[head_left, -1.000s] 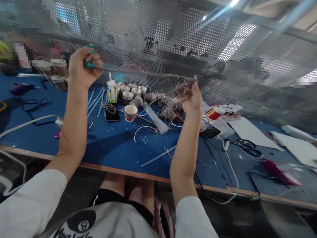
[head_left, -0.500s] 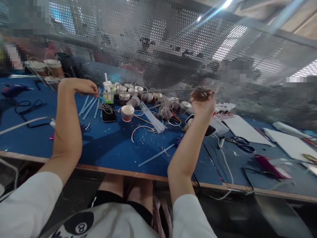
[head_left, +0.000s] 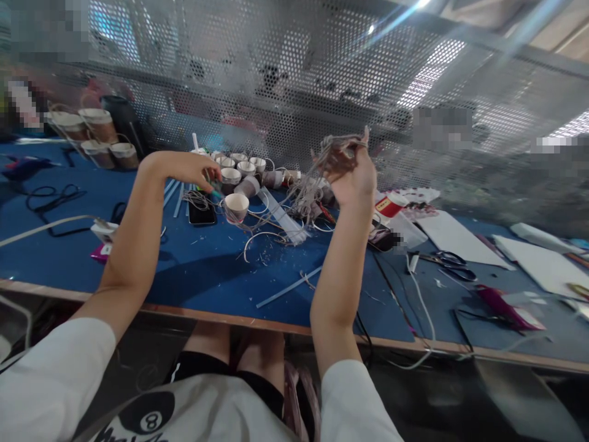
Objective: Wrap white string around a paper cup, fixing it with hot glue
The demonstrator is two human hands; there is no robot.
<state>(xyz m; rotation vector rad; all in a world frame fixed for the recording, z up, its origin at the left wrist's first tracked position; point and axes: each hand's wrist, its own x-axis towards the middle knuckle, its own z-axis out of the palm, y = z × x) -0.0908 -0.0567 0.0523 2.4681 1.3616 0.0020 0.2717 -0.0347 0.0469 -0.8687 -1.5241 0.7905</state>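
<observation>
My right hand [head_left: 352, 169] is raised above the blue table [head_left: 207, 270] and grips a bundle of thin wire [head_left: 332, 150]; strands hang from it down toward the pile of wire on the table. My left hand [head_left: 193, 169] is low over the table near a black phone [head_left: 200, 213]. It pinches a small green-handled tool [head_left: 212, 189], close to a paper cup [head_left: 235, 207] and a loose wire coil [head_left: 197, 199].
Several paper cups [head_left: 239, 169] cluster at the back, more [head_left: 99, 132] at far left. Clear plastic strips [head_left: 283, 218], wire scraps, scissors [head_left: 448, 261], white sheets [head_left: 453, 236], a red-and-white roll [head_left: 389, 205] and cables [head_left: 50, 199] lie about. A perforated metal screen [head_left: 299, 80] backs the table.
My left hand dropped from head height down to the table near the phone. My right hand kept the wire bundle, dipped, then rose again; the wire between the hands slackened.
</observation>
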